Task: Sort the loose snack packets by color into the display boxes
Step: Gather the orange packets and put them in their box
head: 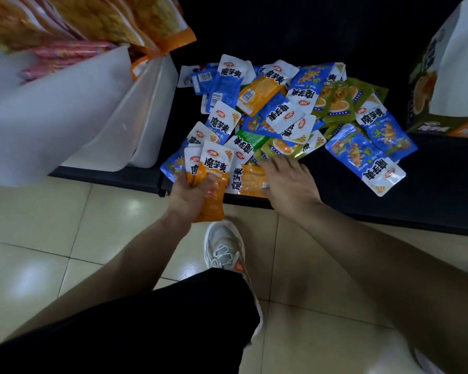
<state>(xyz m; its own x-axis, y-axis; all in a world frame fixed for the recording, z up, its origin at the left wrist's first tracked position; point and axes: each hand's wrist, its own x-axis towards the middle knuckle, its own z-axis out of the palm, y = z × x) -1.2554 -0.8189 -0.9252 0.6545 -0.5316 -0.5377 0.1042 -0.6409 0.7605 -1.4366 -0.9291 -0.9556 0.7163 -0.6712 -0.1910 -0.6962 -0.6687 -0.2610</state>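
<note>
Clenched in the grip of the left hand (pixel 187 197), a small stack of orange packets (pixel 212 171) fans upward at the front edge of a dark counter (pixel 443 190), the thumb laid across the front packet's face. The right hand (pixel 288 182) lies palm down just beside it, its grip released. Its fingers are spread and press on another orange packet (pixel 250 179) lying at the counter's edge. Whether the thumb hooks under that packet is hard to make out.

Behind both hands spreads a loose pile (pixel 278 103) of overlapping snack packets. Blue packets (pixel 362 155) lie mostly across the middle and right, with green packets (pixel 341 95) toward the far right. A lone orange packet (pixel 257 94) sits face down near the top of the heap, barcode showing.

A printed display box (pixel 441 76) stands on the counter at far right, well apart from the hands. At left, translucent white bins (pixel 65 109) lean out past the counter's edge, with large orange bags (pixel 106 17) above them. Below, a pale tiled floor (pixel 52 225), a grey-and-orange shoe (pixel 224 247) and a black-clad leg (pixel 146 319) fill the foreground.
</note>
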